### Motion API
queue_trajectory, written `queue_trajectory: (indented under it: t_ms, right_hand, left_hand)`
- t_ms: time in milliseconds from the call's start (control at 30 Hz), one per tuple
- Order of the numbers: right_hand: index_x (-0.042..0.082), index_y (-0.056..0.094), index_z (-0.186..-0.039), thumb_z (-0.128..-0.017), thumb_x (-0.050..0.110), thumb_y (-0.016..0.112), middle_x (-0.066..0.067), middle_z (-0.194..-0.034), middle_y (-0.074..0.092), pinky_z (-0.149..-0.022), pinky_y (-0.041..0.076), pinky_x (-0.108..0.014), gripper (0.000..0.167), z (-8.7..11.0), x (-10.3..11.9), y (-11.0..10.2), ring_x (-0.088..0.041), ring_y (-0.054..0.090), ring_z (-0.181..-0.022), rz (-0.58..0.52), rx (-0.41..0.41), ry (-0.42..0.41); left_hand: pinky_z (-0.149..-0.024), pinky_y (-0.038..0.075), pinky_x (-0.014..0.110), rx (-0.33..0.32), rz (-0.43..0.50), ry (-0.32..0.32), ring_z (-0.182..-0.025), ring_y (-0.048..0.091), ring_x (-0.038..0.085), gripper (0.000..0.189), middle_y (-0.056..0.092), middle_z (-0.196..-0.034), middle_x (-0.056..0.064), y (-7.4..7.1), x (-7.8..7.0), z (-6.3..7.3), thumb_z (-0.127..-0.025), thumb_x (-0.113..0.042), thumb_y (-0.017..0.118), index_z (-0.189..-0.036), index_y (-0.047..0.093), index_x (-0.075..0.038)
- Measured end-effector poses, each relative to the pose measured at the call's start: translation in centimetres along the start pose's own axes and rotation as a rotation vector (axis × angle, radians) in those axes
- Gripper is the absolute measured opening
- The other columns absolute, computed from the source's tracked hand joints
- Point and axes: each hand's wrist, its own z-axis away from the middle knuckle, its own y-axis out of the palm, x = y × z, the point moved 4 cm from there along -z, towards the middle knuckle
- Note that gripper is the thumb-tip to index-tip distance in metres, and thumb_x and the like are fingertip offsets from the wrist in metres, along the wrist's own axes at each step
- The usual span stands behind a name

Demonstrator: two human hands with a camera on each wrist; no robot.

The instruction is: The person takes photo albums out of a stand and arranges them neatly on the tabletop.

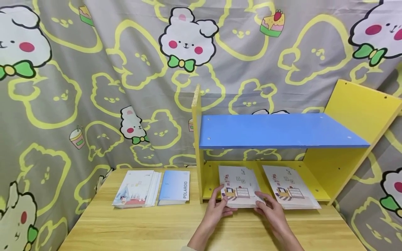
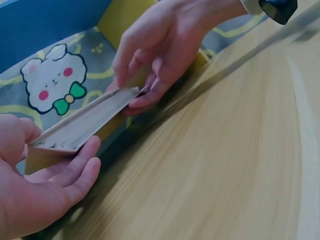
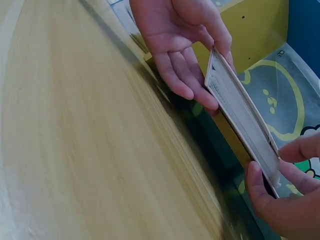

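Both hands hold a thick book (image 1: 238, 184) with a white illustrated cover by its near corners, under the blue shelf. My left hand (image 1: 216, 207) grips its left corner, thumb on the cover and fingers beneath. On the opposite corner, my right hand (image 1: 272, 211) pinches with its thumb and fingers. From the left wrist view, the book's page edges (image 2: 92, 122) show between two covers, with a hand at either end. A matching book (image 1: 290, 188) lies just right of it, its near end past the yellow bottom board.
The yellow shelf unit (image 1: 348, 164) has a blue middle board (image 1: 276, 130) above the hands and an upright left panel (image 1: 197, 139). Left on the wooden table (image 1: 150, 226) lie a stack of illustrated books (image 1: 136, 188) and a blue book marked POLAROID (image 1: 174, 186). A patterned curtain (image 1: 125, 69) hangs behind.
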Motion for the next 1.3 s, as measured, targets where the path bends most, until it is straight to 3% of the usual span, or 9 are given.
queue_trajectory:
  t_ms: [267, 667, 833, 1000, 1167, 1300]
  right_hand:
    - [-0.004, 0.049, -0.147, -0.097, 0.0, 0.063, -0.026, -0.144, 0.046, -0.088, 0.059, -0.03, 0.053, -0.1, -0.2, -0.3, -0.018, 0.065, -0.094, -0.025, 0.048, 0.022]
    - [-0.007, 0.045, -0.148, -0.091, -0.004, 0.067, -0.013, -0.113, 0.06, -0.09, 0.058, -0.031, 0.061, -0.2, 1.6, -0.3, -0.015, 0.064, -0.088, -0.106, 0.17, -0.016]
    - [-0.005, 0.045, -0.149, -0.093, -0.002, 0.068, -0.015, -0.12, 0.057, -0.093, 0.057, -0.031, 0.06, -0.1, 2.2, -0.7, -0.014, 0.064, -0.089, -0.094, 0.196, -0.03]
    - [-0.005, 0.043, -0.15, -0.096, 0.002, 0.066, -0.022, -0.15, 0.035, -0.097, 0.055, -0.03, 0.059, 0.1, 3.1, -0.9, -0.014, 0.063, -0.096, -0.077, 0.291, -0.073]
    - [-0.003, 0.041, -0.15, -0.099, 0.004, 0.064, -0.026, -0.148, 0.039, -0.101, 0.053, -0.033, 0.056, 0.5, 4.0, -1.0, -0.02, 0.063, -0.109, -0.037, 0.425, -0.108]
    - [-0.001, 0.044, -0.149, -0.097, 0.005, 0.066, -0.026, -0.151, 0.038, -0.101, 0.053, -0.035, 0.056, 0.8, 4.7, -1.2, -0.022, 0.062, -0.113, 0.018, 0.459, -0.108]
  left_hand:
    - [-0.089, 0.059, 0.049, 0.042, 0.015, -0.018, -0.097, 0.072, 0.042, 0.057, 0.071, -0.111, 0.017, -0.3, -0.1, 0.4, -0.108, -0.018, 0.051, -0.161, 0.03, -0.019]
    - [-0.091, 0.059, 0.044, 0.036, 0.047, -0.036, -0.098, 0.07, 0.039, 0.063, 0.067, -0.117, 0.019, -0.9, -0.5, 0.7, -0.106, -0.012, 0.052, -0.163, 0.025, -0.017]
    - [-0.094, 0.057, 0.045, 0.051, 0.109, -0.008, -0.102, 0.069, 0.031, 0.064, 0.061, -0.127, 0.022, -0.7, -1.1, 0.5, -0.105, -0.01, 0.052, -0.162, 0.024, -0.016]
    - [-0.094, 0.057, 0.042, 0.031, 0.15, 0.035, -0.107, 0.067, 0.029, 0.06, 0.058, -0.133, 0.023, -0.5, -2.1, 0.5, -0.106, -0.008, 0.049, -0.161, 0.027, -0.018]
    - [-0.085, 0.059, 0.036, -0.036, 0.158, 0.08, -0.103, 0.067, 0.027, 0.057, 0.058, -0.134, 0.023, -0.5, -3.1, 0.6, -0.106, -0.008, 0.05, -0.159, 0.032, -0.019]
    - [-0.082, 0.061, 0.036, -0.056, 0.139, 0.088, -0.1, 0.068, 0.027, 0.054, 0.058, -0.134, 0.022, -0.6, -3.7, 0.7, -0.106, -0.006, 0.05, -0.157, 0.036, -0.019]
